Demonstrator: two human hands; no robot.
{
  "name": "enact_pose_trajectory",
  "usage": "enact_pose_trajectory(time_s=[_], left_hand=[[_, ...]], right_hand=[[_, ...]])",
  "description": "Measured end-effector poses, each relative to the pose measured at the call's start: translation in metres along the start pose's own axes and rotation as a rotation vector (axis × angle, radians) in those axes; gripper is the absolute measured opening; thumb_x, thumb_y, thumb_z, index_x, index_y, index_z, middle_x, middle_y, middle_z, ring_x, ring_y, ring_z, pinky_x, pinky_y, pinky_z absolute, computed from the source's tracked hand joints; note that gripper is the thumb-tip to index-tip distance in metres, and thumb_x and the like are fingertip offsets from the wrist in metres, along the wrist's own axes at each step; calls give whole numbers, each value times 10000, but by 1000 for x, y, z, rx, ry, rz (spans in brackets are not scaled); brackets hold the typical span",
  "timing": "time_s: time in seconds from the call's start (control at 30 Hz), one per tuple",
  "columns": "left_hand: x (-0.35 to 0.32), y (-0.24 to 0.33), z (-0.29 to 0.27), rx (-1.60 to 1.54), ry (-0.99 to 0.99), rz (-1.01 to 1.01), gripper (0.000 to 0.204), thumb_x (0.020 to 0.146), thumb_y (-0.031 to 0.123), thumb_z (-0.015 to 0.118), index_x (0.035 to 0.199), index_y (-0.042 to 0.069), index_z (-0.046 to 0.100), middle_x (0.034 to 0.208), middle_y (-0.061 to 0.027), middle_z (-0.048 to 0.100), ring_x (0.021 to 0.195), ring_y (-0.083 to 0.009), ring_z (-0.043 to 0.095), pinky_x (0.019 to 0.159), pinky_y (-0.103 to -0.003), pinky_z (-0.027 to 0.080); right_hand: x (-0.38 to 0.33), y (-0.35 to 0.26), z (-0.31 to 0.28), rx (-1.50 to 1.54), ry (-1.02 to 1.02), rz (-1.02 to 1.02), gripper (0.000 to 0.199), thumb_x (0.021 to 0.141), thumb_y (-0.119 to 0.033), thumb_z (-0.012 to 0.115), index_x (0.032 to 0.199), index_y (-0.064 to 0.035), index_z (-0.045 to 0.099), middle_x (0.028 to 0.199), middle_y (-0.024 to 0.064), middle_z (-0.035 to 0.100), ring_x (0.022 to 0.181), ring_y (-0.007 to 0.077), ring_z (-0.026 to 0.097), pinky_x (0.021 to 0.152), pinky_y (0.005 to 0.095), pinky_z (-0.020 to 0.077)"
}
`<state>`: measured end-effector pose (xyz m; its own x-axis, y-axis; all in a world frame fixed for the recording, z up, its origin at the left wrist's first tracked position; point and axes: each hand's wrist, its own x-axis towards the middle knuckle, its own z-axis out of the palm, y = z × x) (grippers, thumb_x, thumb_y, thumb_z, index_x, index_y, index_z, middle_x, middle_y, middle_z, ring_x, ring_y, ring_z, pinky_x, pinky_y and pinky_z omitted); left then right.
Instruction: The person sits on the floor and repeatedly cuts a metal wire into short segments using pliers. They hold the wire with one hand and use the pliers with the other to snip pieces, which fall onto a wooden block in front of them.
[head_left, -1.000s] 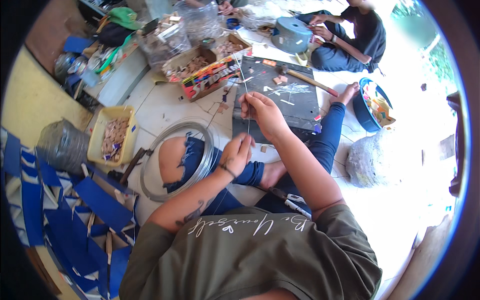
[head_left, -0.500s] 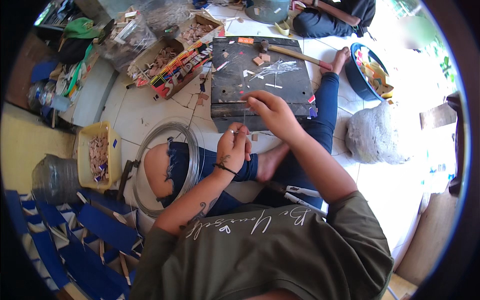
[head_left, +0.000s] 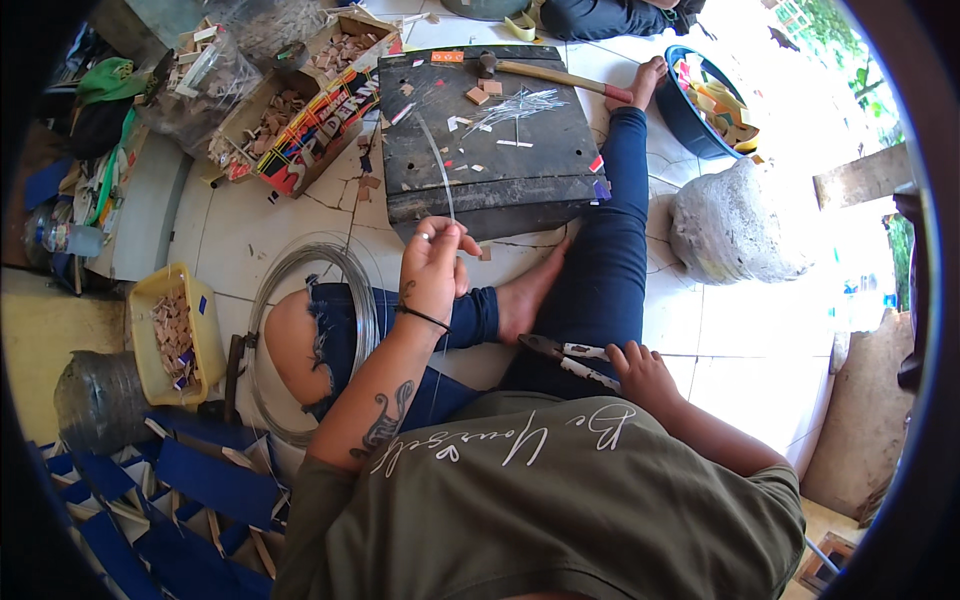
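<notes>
My left hand (head_left: 437,262) is closed in a pinch on a thin metal wire (head_left: 446,180). The wire's free end sticks up over the black block (head_left: 420,160), bent in a slight curve. My right hand (head_left: 645,376) is down at my lap, its fingers curled on the handle ends of pliers (head_left: 588,366) with worn white grips. The jaws point left across my thigh. A large coil of wire (head_left: 262,375) lies around my bent left knee.
On the block are a hammer (head_left: 560,78), short cut wires (head_left: 520,108) and small wooden pieces (head_left: 480,93). Boxes of wooden bits (head_left: 300,150) stand back left, a yellow basin (head_left: 212,335) left, a blue tub (head_left: 700,140) back right. Another person's dark-clothed leg (head_left: 600,18) shows behind.
My right hand has left the wire near my left hand and come down right to the pliers. My left hand still holds the wire. The view has shifted slightly.
</notes>
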<state>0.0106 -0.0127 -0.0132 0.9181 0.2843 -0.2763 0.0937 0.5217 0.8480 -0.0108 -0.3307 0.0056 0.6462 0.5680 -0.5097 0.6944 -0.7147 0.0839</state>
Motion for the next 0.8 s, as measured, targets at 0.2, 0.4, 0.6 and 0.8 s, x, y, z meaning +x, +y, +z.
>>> enact_pose_trajectory(time_s=[0.2, 0.4, 0.6, 0.8], left_hand=[[-4, 14, -5, 278, -45, 19, 134, 910, 149, 493, 892, 36, 562, 717, -16, 549, 528, -55, 484, 482, -179, 415], [-6, 9, 20, 250, -125, -12, 155, 919, 152, 480, 901, 29, 571, 628, 5, 515, 504, -44, 451, 470, -180, 391], [-17, 19, 29, 275, -130, -21, 160, 930, 148, 466, 913, 25, 568, 593, 26, 466, 484, -20, 394, 429, -163, 351], [-19, 13, 35, 315, -98, 70, 149, 930, 137, 465, 924, 24, 562, 581, 37, 443, 468, -11, 369, 409, -161, 321]], right_hand=[[7, 29, -52, 665, -301, -127, 401, 681, -51, 575, 1057, -28, 435, 1001, 177, 449, 900, 379, 515, 755, 421, 434], [43, 26, -77, 1441, 59, -334, 368, 655, 10, 483, 1020, -33, 467, 1062, 100, 456, 923, 228, 522, 815, 323, 422], [84, 33, -84, 1806, -108, -299, 472, 658, -25, 477, 1128, -70, 470, 1198, 84, 454, 1145, 186, 436, 909, 291, 379], [96, 33, -82, 1959, -241, -312, 562, 687, -27, 457, 1245, -82, 419, 1267, 62, 412, 1263, 193, 357, 923, 287, 364]])
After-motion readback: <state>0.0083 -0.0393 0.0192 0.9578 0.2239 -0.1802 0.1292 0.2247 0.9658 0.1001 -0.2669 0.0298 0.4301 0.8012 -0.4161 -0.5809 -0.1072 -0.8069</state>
